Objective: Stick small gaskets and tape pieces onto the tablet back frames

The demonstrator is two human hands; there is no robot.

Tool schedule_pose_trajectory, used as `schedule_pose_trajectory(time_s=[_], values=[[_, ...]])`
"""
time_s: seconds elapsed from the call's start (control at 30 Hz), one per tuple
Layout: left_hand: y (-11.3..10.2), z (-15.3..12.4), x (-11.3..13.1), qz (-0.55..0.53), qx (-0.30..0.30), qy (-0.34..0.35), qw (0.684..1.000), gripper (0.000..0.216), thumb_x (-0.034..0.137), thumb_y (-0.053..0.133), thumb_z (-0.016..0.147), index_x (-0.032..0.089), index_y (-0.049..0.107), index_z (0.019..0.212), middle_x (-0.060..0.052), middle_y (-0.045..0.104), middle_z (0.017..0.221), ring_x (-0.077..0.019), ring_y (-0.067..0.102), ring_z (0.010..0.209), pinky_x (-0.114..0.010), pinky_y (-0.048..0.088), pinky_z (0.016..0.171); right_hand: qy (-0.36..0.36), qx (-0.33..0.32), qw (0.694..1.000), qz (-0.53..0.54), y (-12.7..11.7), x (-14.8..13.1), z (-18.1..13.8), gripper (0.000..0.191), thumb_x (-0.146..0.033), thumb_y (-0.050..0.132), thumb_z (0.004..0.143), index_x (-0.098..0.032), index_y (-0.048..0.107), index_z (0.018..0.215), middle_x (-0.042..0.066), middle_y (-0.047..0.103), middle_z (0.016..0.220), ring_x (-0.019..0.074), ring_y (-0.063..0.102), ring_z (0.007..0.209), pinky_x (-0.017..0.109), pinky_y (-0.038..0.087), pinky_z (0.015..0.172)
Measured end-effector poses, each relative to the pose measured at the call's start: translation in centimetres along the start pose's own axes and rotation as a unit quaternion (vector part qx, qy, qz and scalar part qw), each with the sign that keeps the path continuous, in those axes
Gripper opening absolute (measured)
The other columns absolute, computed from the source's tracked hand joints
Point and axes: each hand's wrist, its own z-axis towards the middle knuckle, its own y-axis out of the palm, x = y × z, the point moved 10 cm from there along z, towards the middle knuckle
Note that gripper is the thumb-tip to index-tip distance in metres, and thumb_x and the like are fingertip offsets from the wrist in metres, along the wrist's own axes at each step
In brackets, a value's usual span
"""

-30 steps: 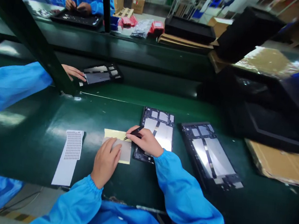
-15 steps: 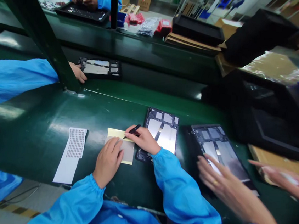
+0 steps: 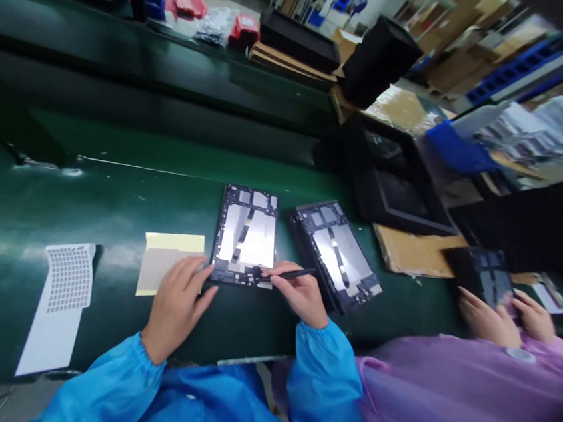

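Green conveyor belt, dotted white sheet lying at far left. Left hand palm down, fingers loosely spread over yellow-edged liner, fingertips touching near-left corner of tablet frame. Right hand pinching slim black tool, tip at frame's near edge: seemingly small-part placement, calling for steady, fine aim. Second frame just right.

tweezers off sheet, now over frame

Glossy green belt, shiny metal frame
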Motion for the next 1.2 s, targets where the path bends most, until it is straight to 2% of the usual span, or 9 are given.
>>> schedule_pose_trajectory(time_s=[0.07, 0.13, 0.23, 0.33, 0.5, 1.2], values=[[1.9, 0.7, 2.6, -0.014, -0.03, 0.036, 0.999, 0.032, 0.027, 0.058, 0.097, 0.019, 0.056, 0.128, -0.015, 0.062, 0.133, -0.031, 0.058, 0.126, -0.053, 0.05, 0.106, 0.0, -0.007, 1.0, -0.004, 0.2, 0.8, -0.8, 0.025, -0.046, 0.069, 0.09, -0.022, 0.074, 0.089, 0.008, 0.077, 0.087, 0.024, 0.073, 0.088, 0.04, 0.06, 0.084], [3.4, 1.2, 4.4, -0.016, -0.036, 0.063, 0.997, 0.027, 0.024, 0.055, 0.098, 0.018, 0.058, 0.123, -0.015, 0.063, 0.131, -0.0302, 0.059, 0.124, -0.051, 0.052, 0.104, 0.0, -0.011, 1.0, -0.004, 0.5, 1.3, -1.0, 0.024, -0.046, 0.069, 0.09, -0.023, 0.074, 0.09, 0.008, 0.077, 0.089, 0.0242, 0.073, 0.091, 0.041, 0.059, 0.089], [4.6, 1.4, 5.5, -0.019, -0.032, 0.085, 0.996, 0.02, 0.018, 0.051, 0.099, 0.017, 0.062, 0.115, -0.013, 0.068, 0.119, -0.0264, 0.065, 0.113, -0.044, 0.058, 0.094, -0.005, -0.016, 1.0, 0.003, 0.9, 1.4, -0.7, 0.023, -0.045, 0.069, 0.091, -0.022, 0.074, 0.09, 0.008, 0.076, 0.09, 0.0235, 0.073, 0.093, 0.04, 0.058, 0.089], [4.8, 1.3, 5.5, -0.016, -0.032, 0.1, 0.994, 0.018, 0.016, 0.05, 0.099, 0.017, 0.065, 0.109, -0.011, 0.069, 0.113, -0.0241, 0.066, 0.107, -0.039, 0.059, 0.089, -0.011, -0.025, 1.0, 0.01, 0.9, 1.3, -0.6, 0.022, -0.043, 0.069, 0.091, -0.022, 0.074, 0.091, 0.007, 0.075, 0.09, 0.0229, 0.072, 0.093, 0.039, 0.058, 0.09], [4.4, 1.2, 5.2, -0.011, -0.031, 0.099, 0.995, 0.017, 0.014, 0.05, 0.098, 0.016, 0.065, 0.105, -0.011, 0.069, 0.113, -0.023, 0.066, 0.105, -0.036, 0.058, 0.089, -0.033, -0.039, 0.999, 0.001, 1.1, 0.9, -0.6, 0.018, -0.039, 0.068, 0.092, -0.023, 0.075, 0.092, 0.007, 0.075, 0.09, 0.022, 0.071, 0.09, 0.039, 0.057, 0.09], [4.5, 1.4, 5.4, -0.023, -0.036, 0.096, 0.994, 0.015, 0.015, 0.05, 0.099, 0.016, 0.065, 0.103, -0.01, 0.067, 0.111, -0.0229, 0.065, 0.101, -0.035, 0.057, 0.085, -0.048, -0.074, 0.995, -0.052, 1.8, -0.4, -0.1, 0.017, -0.036, 0.066, 0.094, -0.022, 0.075, 0.094, 0.007, 0.075, 0.09, 0.0224, 0.072, 0.088, 0.038, 0.058, 0.087]])
